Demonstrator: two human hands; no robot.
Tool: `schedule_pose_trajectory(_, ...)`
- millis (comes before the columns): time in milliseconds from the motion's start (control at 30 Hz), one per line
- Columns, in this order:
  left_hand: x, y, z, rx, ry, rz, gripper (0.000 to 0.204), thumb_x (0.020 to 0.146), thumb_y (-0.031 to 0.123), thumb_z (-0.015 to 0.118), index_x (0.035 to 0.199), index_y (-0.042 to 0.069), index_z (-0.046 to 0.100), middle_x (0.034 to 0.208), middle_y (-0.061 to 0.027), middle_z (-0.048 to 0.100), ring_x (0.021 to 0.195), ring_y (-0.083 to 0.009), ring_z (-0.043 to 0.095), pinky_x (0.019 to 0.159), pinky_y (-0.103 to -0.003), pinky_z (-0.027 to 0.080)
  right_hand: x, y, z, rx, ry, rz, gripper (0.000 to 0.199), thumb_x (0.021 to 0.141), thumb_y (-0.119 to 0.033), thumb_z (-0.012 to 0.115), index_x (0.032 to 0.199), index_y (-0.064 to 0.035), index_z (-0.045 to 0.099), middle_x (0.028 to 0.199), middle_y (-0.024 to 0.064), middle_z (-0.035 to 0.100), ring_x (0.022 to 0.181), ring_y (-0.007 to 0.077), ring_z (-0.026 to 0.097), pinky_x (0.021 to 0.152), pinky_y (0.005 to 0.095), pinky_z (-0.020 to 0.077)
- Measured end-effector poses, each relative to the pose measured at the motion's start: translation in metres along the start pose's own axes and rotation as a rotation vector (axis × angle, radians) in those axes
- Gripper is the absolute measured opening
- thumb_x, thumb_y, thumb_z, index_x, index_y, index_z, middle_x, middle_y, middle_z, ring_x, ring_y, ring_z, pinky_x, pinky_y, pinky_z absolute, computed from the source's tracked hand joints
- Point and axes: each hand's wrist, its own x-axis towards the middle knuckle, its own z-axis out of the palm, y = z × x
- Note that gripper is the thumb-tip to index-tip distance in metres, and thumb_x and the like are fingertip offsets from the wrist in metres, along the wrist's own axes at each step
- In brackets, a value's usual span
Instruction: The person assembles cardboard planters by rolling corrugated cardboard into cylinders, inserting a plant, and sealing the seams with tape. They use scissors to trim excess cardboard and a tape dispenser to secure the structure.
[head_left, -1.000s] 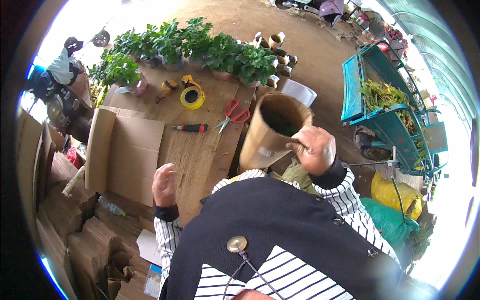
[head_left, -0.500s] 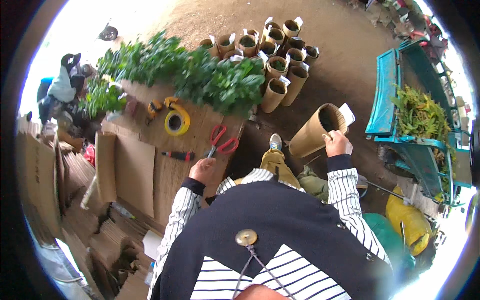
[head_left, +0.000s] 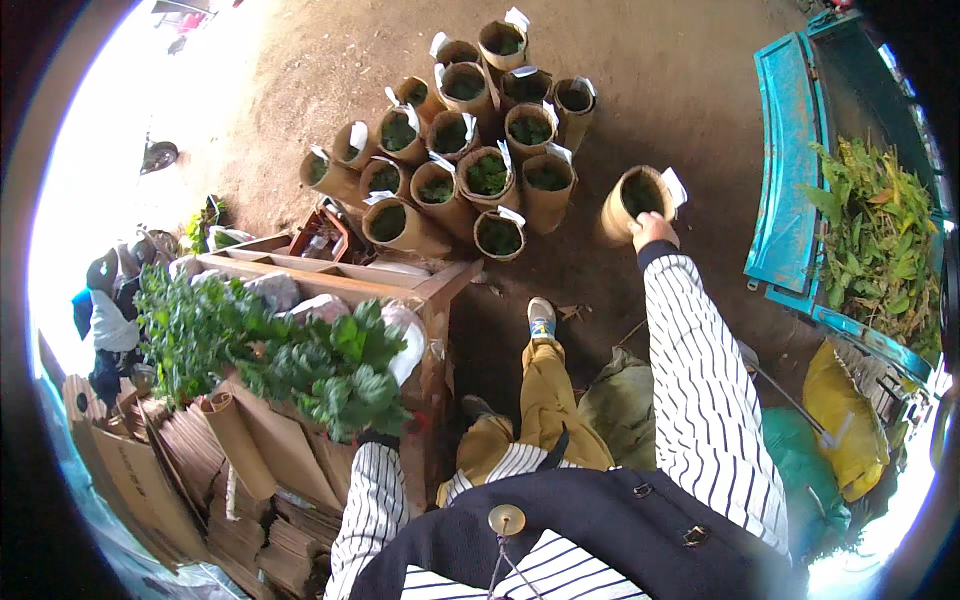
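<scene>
My right hand [head_left: 653,229] is stretched out far to the right and closed on the near rim of a brown cardboard tube [head_left: 618,222]. Dark green leaves show inside that tube, and a white tag [head_left: 675,186] sticks out from its rim. My left forearm reaches over the workbench; the hand is hidden beneath a row of leafy green stems [head_left: 320,365], so its fingers do not show. A bit of red appears beside the left cuff, too covered to name. Several similar tubes [head_left: 407,232], filled with greenery and most carrying white tags, stand grouped on the ground ahead.
The wooden bench frame [head_left: 440,285] lies at left, with stacked cardboard sheets [head_left: 140,490] nearer me. A blue-green metal cart [head_left: 780,170] holding yellowish leaves [head_left: 875,230] stands at right. Yellow [head_left: 845,420] and green [head_left: 800,460] sacks lie below it.
My right hand has moved forward with the tube, away from my body, toward the grouped tubes. The view has shifted; leafy stems now cover my left hand, and the tape and scissors are out of sight.
</scene>
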Motion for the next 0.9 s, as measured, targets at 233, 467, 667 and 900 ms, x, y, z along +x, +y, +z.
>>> schedule_pose_trajectory(233,-0.026,0.019,0.003,0.002,-0.094,-0.179,0.041,0.091,0.029,0.052,0.127,0.008,0.056,0.13,-0.0155,0.056,0.119,-0.0336,0.052,0.103,-0.041,0.041,0.108,-0.006,0.074,0.022,-0.043,0.11,0.022,0.086,-0.029,0.065,0.093,-0.0082,0.066,0.099,0.0157,0.062,0.097,0.0366,0.061,0.082,0.0485,0.0494)
schedule_pose_trajectory(467,-0.04,0.027,0.007,0.018,-0.14,-0.226,0.04,0.089,0.028,0.054,0.124,0.009,0.058,0.129,-0.015,0.056,0.119,-0.0337,0.052,0.102,-0.041,0.042,0.171,-0.028,0.113,0.04,-0.015,0.014,0.013,0.089,-0.021,0.061,0.095,-0.0102,0.065,0.102,0.0171,0.062,0.099,0.0374,0.06,0.083,0.0475,0.0494)
schedule_pose_trajectory(667,-0.045,0.027,0.007,0.01,-0.156,-0.271,0.039,0.087,0.027,0.056,0.122,0.01,0.059,0.127,-0.0146,0.056,0.118,-0.0338,0.052,0.101,-0.042,0.042,0.181,-0.071,0.098,0.143,-0.063,0.004,0.025,0.091,-0.014,0.056,0.115,-0.0117,0.06,0.122,0.014,0.057,0.111,0.0342,0.057,0.093,0.0454,0.0484)
schedule_pose_trajectory(900,-0.038,0.023,0.001,0.019,-0.158,-0.271,0.037,0.085,0.026,0.057,0.119,0.011,0.06,0.126,-0.0141,0.057,0.118,-0.034,0.052,0.1,-0.042,0.043,0.183,-0.075,0.091,0.193,-0.119,0.071,0.039,0.089,-0.018,0.063,0.127,-0.01,0.054,0.13,0.0158,0.053,0.119,0.0351,0.052,0.098,0.0438,0.0442)
